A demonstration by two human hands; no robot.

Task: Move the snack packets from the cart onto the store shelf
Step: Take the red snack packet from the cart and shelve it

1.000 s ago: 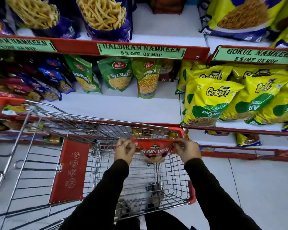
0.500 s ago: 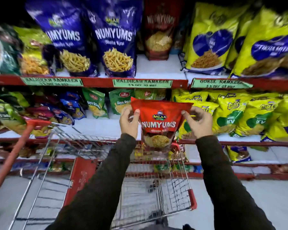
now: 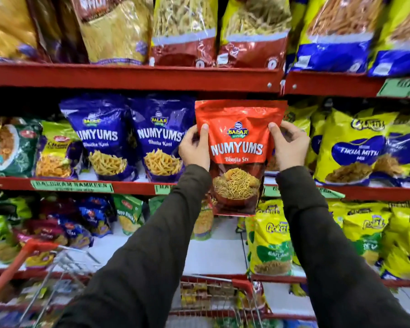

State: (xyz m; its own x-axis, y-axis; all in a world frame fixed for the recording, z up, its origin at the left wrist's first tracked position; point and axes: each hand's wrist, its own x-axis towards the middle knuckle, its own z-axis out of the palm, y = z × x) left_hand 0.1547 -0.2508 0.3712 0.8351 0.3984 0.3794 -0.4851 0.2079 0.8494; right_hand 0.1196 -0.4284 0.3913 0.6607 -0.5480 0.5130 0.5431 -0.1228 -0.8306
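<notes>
Red glossy Numyums snack packet (image 3: 237,147) is held upright in mid-air in front of the middle red metal store shelf (image 3: 133,187), its lower edge hanging below the shelf's front lip. The left hand (image 3: 194,147) grips the packet's left edge, fingers (image 3: 204,131) wrapped around it with the thumb on the front. The right hand (image 3: 288,146) grips the right edge the same way, thumb on the front and the other fingers curled behind. Both arms wear dark sleeves (image 3: 152,256). Just to the left of the packet, two purple Numyums packets (image 3: 130,138) stand side by side on that shelf; to the right stand yellow and blue snack packets (image 3: 350,147). Low in the view, the wire shopping cart with red trim (image 3: 223,294) stands below the hands, with some small packets inside, too blurred to identify.
</notes>
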